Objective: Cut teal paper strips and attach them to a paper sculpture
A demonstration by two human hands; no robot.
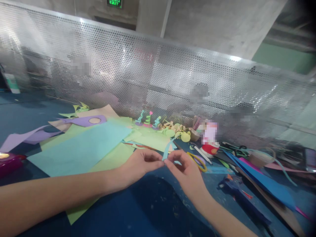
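Note:
Between my two hands is a narrow light-blue paper strip (169, 148), its free end curving upward. My left hand (142, 162) pinches the strip's lower end between thumb and fingertips. From the other side, my right hand (184, 166) pinches the same end, the fingertips of both hands almost meeting. To the left, a light-blue paper sheet (81, 149) lies over green paper (120, 154). Behind my hands stand small paper decorations (148, 120) with curled strips on round bases. Yellow-handled scissors (197, 162) lie just right of my right hand.
A dark blue glue gun (244, 197) and blue paper sheets (266, 181) lie at the right. A red-and-white cup (209, 148) stands farther back. Purple paper scraps (84, 121) and a magenta tool (11, 164) are at left. A perforated metal panel (123, 72) borders the table's back.

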